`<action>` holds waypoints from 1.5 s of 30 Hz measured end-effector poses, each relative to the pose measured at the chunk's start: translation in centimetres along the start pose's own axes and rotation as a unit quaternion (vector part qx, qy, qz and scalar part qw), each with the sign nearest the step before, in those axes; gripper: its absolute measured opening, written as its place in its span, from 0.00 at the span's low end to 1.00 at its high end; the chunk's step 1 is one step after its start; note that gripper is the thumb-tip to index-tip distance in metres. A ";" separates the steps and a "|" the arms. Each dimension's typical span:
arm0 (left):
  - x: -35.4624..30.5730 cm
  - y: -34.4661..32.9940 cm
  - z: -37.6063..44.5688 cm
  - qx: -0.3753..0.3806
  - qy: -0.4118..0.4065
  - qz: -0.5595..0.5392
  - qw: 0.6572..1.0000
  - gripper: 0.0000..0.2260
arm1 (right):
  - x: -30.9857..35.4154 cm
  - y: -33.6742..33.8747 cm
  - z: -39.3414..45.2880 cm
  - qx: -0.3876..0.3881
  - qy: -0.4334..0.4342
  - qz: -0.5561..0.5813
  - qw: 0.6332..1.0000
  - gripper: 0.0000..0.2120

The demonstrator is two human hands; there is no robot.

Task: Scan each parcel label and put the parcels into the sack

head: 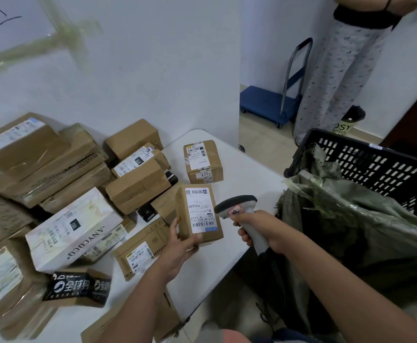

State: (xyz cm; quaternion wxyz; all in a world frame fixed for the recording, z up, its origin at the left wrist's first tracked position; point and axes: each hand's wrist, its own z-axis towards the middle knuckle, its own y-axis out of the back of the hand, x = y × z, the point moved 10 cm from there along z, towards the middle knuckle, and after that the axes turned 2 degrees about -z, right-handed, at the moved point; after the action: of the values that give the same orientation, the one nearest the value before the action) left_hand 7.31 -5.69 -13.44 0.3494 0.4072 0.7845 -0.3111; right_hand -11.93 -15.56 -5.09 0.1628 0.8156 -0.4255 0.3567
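My left hand [181, 246] grips a small brown cardboard parcel [200, 214] by its near end, its white label facing up. My right hand [259, 230] holds a grey barcode scanner [237, 204] by the handle, its head just right of the parcel's label. The green woven sack [351, 219] hangs open to the right, in a black plastic basket [375, 167]. Several more parcels lie on the white table [239, 169], among them a brown box marked 4713 [203, 160] and a white box [73, 230].
A heap of brown boxes [46, 164] fills the table's left side against the wall. A person in patterned trousers [333, 78] stands at the back right beside a blue platform trolley [269, 102]. The table's right edge meets the sack.
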 end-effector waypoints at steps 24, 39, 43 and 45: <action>-0.9 -1.4 0.0 0.001 -0.029 0.012 1.000 0.48 | 0.9 0.6 -3.0 -0.013 0.032 -0.051 0.998 0.12; 3.7 -10.7 -3.8 0.190 0.174 0.089 0.962 0.22 | -7.3 15.3 -3.5 -0.285 0.000 0.168 0.944 0.12; 9.8 -17.3 -3.9 0.250 0.280 0.099 0.922 0.21 | -14.2 22.4 -6.7 -0.362 -0.057 0.249 0.897 0.10; 13.5 -20.2 -4.0 0.259 0.322 0.116 0.903 0.21 | -17.3 24.9 -8.1 -0.382 -0.079 0.271 0.880 0.10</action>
State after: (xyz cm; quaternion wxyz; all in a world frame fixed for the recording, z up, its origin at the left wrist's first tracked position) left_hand -16.87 -6.48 -17.85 -0.0064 0.6493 0.6935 -0.3121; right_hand -42.38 -15.50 -12.89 0.3247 0.5684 -0.7445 0.1310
